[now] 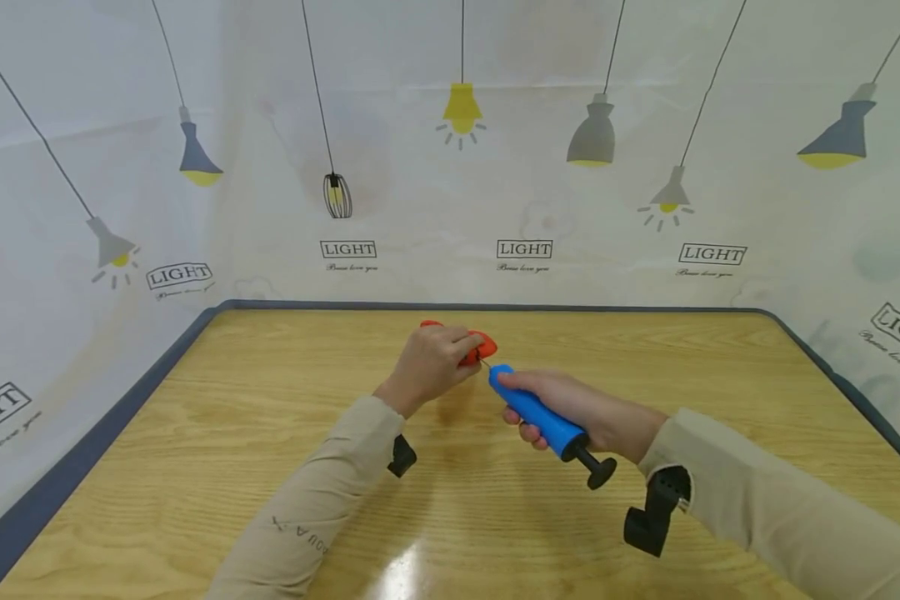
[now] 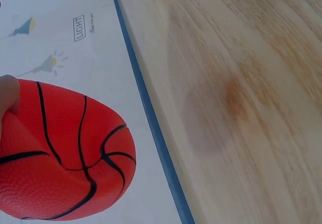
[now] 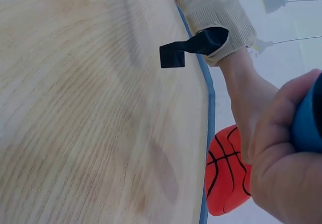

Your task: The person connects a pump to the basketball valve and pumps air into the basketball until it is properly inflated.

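A red toy basketball with black lines is gripped by my left hand above the table. In the left wrist view the ball looks soft and dented, its side creased inward. My right hand wraps round a blue hand pump, thumb along the barrel. The pump's black plunger handle points down toward me, with a short length of rod showing. A thin needle runs from the pump's tip to the ball; how deep it sits cannot be made out.
A light wood-grain table with a dark blue edge lies below both hands. White backdrop sheets printed with lamps stand around its back and sides. Black camera mounts are strapped to both wrists.
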`<state>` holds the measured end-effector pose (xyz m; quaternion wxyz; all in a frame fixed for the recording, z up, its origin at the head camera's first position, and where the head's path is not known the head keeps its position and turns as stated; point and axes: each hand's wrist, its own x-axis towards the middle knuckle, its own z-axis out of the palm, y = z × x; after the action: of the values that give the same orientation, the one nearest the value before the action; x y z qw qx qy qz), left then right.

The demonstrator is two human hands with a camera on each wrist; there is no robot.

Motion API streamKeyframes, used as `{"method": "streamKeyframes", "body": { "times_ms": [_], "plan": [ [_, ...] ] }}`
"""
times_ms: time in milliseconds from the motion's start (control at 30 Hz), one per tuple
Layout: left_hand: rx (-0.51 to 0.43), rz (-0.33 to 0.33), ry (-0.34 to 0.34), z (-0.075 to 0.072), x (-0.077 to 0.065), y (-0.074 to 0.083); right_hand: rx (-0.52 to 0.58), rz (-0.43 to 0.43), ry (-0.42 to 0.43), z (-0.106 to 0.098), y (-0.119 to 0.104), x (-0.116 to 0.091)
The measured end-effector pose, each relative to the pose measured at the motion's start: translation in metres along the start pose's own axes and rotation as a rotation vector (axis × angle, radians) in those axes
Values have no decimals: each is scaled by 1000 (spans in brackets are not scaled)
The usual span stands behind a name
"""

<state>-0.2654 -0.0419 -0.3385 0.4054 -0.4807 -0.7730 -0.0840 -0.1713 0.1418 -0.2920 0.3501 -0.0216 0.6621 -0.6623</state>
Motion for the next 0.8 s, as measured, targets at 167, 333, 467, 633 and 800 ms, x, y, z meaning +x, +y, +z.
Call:
{"method": "streamKeyframes", "body": {
  "times_ms": [167, 333, 467, 633, 800],
  "plan": [
    [76, 71, -5, 0, 2, 2, -116, 0, 50, 1, -3, 0],
    [95, 119, -42, -3, 8, 4, -344, -6, 136, 3, -10, -3],
    [85, 150, -52, -4, 10, 5, -473, -2, 186, 3, -13, -2],
    [83, 185, -48, -1, 6, 7, -361, 33, 127, 0, -10, 1],
    [82, 197, -30, -1, 4, 11, -223, 28, 50, -4, -2, 2]
  ]
}}
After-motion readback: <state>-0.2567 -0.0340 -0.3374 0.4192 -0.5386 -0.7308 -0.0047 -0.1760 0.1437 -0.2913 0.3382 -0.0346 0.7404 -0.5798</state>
